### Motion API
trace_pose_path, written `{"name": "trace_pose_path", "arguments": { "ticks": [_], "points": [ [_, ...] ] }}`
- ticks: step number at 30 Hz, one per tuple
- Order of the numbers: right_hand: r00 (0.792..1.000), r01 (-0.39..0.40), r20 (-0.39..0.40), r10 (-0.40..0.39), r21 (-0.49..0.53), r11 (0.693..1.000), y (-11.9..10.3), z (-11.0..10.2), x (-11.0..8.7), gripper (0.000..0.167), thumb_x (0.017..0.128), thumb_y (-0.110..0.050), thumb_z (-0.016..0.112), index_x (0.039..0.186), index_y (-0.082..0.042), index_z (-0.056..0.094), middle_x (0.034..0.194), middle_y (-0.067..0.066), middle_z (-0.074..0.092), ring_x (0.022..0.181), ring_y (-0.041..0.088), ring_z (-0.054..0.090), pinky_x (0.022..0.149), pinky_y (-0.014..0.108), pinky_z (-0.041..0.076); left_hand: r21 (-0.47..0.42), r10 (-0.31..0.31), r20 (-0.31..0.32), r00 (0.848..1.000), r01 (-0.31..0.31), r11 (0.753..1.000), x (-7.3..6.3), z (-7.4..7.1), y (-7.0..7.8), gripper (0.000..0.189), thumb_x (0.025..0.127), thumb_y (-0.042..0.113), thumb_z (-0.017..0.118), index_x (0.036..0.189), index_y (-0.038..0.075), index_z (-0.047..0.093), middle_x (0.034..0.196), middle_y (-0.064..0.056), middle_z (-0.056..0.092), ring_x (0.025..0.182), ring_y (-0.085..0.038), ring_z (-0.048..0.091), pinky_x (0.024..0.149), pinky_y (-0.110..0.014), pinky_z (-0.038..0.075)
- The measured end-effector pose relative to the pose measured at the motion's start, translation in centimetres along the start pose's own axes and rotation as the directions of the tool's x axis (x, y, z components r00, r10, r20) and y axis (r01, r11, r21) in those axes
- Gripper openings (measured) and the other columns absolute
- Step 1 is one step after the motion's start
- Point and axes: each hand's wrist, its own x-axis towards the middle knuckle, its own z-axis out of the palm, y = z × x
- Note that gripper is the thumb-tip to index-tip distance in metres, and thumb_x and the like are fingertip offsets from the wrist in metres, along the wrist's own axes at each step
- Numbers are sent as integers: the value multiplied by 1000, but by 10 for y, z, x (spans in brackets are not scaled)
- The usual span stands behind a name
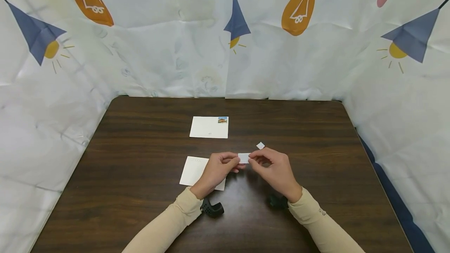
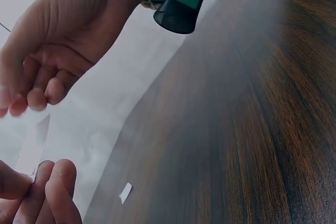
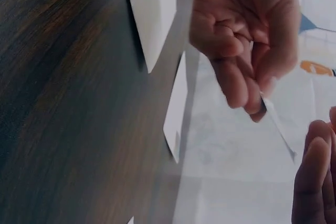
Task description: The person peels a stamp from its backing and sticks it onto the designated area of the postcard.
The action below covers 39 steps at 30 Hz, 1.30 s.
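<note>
A small white rectangular paper slip (image 1: 243,158) is pinched by the left hand (image 1: 217,169), nearer and rightward of the white rectangular stamped card (image 1: 207,128); whether the right hand (image 1: 277,169) grips cannot be told. Slip handling seems underway; light, steady support is probably called for next.

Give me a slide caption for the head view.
Left hand pinches a small white slip, right hand at its edge, over a dark wood-grain table.
</note>
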Motion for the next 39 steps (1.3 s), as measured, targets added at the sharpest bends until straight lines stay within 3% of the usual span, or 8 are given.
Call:
{"name": "trace_pose_path", "arguments": {
  "ticks": [5,11,14,19,25,39],
  "points": [
    [999,34,26,-32,-75,997,1,6,-1,17,85,-1,81,97,-13,78,86,-2,75,72,4,66,66,25,62,1,8,3,1000,-8,1000,0,1,-1,27,101,14,66,119,-5,72,107,-22,79,97,-25,80,78,-23,63],
    [997,68,33,-64,-165,984,4,11,0,14,85,-3,82,95,-12,77,83,-3,73,71,3,63,63,24,60,18,10,-5,1000,-10,1000,-1,3,0,25,100,13,66,117,-3,74,104,-22,80,99,-40,77,82,-37,65],
    [997,71,33,-65,-201,977,5,13,0,13,85,-4,82,93,-12,77,82,-3,72,71,3,63,63,23,59,14,14,4,1000,-14,1000,-2,4,1,25,100,13,66,117,-3,74,105,-23,79,99,-41,77,81,-33,66],
    [998,58,39,-50,-239,969,6,14,1,12,84,-4,82,91,-12,77,80,-3,73,70,4,63,63,22,58,-28,14,25,1000,-13,1000,-2,5,2,26,100,11,66,119,-5,73,110,-25,78,99,-32,79,81,-28,65],
    [998,50,48,-38,-275,960,7,16,1,10,83,-7,84,90,-11,79,80,-2,75,70,5,66,64,21,59,-45,23,28,999,-22,999,-2,7,2,26,100,10,66,119,-7,72,111,-27,77,91,-11,78,82,-28,65],
    [996,85,34,-78,-341,936,8,20,-1,14,78,-2,86,89,-9,79,79,0,76,69,8,70,64,22,60,-30,-4,0,1000,4,1000,-2,10,1,23,101,9,66,117,-6,73,109,-25,78,90,-11,78,81,-27,65]
  ]
}}
